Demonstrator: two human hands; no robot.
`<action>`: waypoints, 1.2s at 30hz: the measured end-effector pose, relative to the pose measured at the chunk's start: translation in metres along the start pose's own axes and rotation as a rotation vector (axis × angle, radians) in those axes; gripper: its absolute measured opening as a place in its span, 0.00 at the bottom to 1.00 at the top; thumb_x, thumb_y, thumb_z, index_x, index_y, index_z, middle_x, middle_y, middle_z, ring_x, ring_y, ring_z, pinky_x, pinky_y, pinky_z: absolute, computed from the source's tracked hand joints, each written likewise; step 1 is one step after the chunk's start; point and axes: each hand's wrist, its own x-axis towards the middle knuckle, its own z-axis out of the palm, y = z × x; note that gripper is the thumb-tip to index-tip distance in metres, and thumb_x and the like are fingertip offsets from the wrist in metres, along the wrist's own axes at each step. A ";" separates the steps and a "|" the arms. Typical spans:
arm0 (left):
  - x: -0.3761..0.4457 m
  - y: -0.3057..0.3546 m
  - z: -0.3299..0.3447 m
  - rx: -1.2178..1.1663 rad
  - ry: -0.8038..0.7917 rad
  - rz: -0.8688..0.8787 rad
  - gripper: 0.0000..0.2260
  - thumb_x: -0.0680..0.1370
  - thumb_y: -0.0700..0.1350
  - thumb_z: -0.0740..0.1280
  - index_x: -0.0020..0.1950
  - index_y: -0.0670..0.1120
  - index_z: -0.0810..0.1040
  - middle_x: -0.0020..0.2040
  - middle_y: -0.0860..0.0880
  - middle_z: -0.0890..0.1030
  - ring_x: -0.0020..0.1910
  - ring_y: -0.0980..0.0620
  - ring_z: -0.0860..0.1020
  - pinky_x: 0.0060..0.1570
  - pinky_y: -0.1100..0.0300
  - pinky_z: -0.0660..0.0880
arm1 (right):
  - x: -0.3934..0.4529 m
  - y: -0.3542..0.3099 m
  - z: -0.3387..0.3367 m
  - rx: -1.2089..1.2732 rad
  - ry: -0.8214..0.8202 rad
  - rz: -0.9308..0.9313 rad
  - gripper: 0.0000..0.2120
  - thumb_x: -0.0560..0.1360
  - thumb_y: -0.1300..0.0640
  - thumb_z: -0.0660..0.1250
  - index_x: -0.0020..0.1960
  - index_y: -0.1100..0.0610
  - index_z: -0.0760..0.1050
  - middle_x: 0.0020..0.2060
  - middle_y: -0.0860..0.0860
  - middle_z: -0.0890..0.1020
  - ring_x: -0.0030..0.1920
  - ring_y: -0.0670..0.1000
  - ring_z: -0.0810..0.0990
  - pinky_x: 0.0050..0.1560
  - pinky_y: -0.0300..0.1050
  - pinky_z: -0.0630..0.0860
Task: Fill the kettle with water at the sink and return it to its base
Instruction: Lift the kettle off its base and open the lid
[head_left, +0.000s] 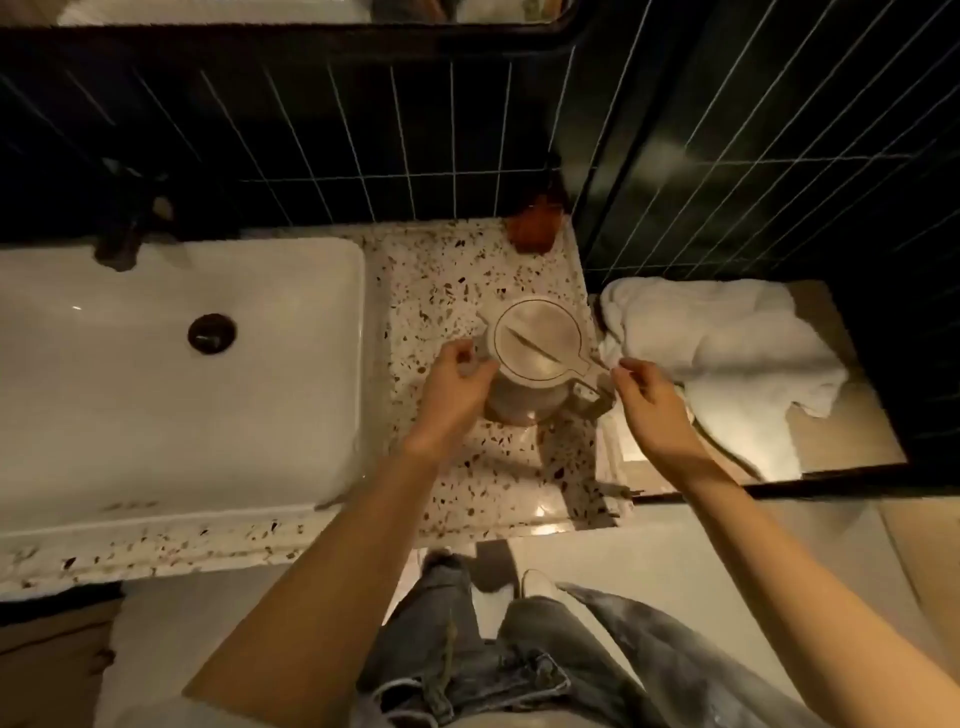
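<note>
Though lidded, round kettle on speckled terrazzo.

1 head camera, steep downward view.
It looks from above the table, close; sink at 9 o'clock, own legs at 6 o'clock.

tap: dark, blurred, shape unclear | kettle left side: covered by left hand | kettle base: not discernible | orange object: blurred, unidentifiable
</note>
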 end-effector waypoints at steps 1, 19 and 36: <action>0.006 0.004 -0.001 -0.036 -0.030 -0.032 0.24 0.79 0.53 0.65 0.73 0.47 0.66 0.65 0.50 0.72 0.62 0.50 0.73 0.53 0.62 0.74 | 0.002 0.000 0.003 -0.007 -0.001 -0.001 0.18 0.80 0.49 0.57 0.63 0.59 0.73 0.55 0.50 0.79 0.56 0.50 0.77 0.47 0.34 0.69; 0.071 -0.005 0.013 -0.212 -0.183 -0.257 0.33 0.67 0.59 0.74 0.71 0.54 0.73 0.66 0.53 0.78 0.64 0.48 0.75 0.58 0.50 0.76 | 0.023 0.022 0.007 0.093 -0.180 0.017 0.22 0.75 0.44 0.63 0.46 0.65 0.78 0.42 0.62 0.82 0.44 0.58 0.80 0.51 0.53 0.75; 0.034 0.045 -0.013 -0.597 -0.073 -0.110 0.18 0.76 0.39 0.69 0.63 0.51 0.69 0.53 0.48 0.82 0.53 0.51 0.80 0.50 0.61 0.75 | 0.003 -0.035 0.007 0.480 -0.260 -0.198 0.21 0.76 0.55 0.60 0.31 0.70 0.66 0.27 0.58 0.69 0.31 0.53 0.68 0.39 0.45 0.66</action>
